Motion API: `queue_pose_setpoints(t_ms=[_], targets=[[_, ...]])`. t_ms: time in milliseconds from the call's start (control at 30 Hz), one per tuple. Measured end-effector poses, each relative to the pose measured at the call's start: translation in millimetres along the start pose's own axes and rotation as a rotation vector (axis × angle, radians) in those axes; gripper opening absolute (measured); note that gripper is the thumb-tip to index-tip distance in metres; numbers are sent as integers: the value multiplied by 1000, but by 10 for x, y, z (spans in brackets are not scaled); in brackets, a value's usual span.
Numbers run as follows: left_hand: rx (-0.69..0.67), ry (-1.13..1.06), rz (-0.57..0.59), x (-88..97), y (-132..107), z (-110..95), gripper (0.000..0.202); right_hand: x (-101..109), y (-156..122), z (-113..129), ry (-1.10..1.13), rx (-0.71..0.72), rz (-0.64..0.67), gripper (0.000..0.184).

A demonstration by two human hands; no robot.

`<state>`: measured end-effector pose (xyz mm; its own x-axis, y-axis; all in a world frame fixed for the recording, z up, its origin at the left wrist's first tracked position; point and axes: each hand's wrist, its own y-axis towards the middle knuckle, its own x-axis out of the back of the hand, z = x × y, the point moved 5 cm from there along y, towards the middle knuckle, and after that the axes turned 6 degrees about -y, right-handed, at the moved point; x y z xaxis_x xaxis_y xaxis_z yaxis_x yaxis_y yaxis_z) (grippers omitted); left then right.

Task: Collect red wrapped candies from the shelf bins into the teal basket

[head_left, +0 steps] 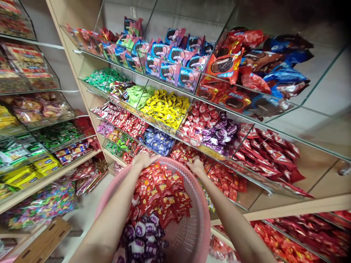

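Observation:
A pink mesh basket [192, 226] sits below me, holding red snack packets [161, 190] and purple-and-white wrapped candies [142, 237]. My left hand [144, 159] grips the basket's far rim, fingers curled over it. My right hand [196, 166] reaches past the rim into a glass bin of red packets [225, 179], fingers curled down among them; what they hold is hidden.
Slanted glass bins fill the wall ahead: yellow candies [166, 106], blue packets [157, 140], red-and-purple wrapped balls [211, 126], cookie packs [175, 58] above. More stocked shelves [30, 146] stand at the left. A wooden crate [41, 243] lies on the floor at the lower left.

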<state>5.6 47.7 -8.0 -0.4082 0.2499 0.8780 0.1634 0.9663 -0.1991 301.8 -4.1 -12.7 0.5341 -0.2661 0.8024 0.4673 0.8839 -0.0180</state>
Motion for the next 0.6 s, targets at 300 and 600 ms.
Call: queue_pose_setpoints(t_ms=[300, 600], targets=[[-21, 28, -4, -19, 26, 8, 88, 247, -512, 187, 505, -7, 147, 32], [-4, 12, -1, -20, 15, 7, 90, -64, -1332, 328, 1304, -274, 715, 24]])
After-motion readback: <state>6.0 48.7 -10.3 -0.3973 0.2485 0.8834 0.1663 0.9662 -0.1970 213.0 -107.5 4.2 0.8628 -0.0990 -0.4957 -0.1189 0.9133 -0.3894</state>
